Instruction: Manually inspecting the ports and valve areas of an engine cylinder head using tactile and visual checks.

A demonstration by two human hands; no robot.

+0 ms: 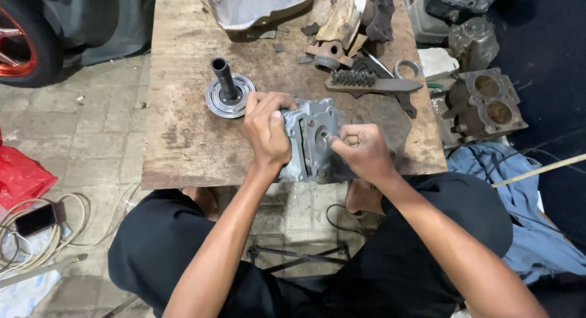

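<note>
Both hands work on one grey cast metal housing [311,141] that lies at the near edge of the wooden counter [183,141], directly between them. The left hand [267,132] is curled over the housing's left upper corner, fingers wrapped round its rim and gripping it. The right hand [360,148] sits closed against the housing's right side, thumb and forefinger pinched together at a round opening near the middle of the casting; whether a small part or tool is held in that pinch is too small to make out. The housing's long axis runs away from the body, its near end overhanging the counter's edge toward the lap. Both hands touch it; the left carries the hold, the right is at the bore.

Just beyond the left hand stands a dark shaft on a round disc [229,92], upright. Beyond the right hand lies a wire brush [369,81], lengthwise across the counter, with a metal ring [408,68] past it. Well off to the right, beyond the counter's edge, sits a two-bore engine block [485,104], above a blue cloth [519,190]. The housing's underside and near edge are hidden by the hands.
</note>
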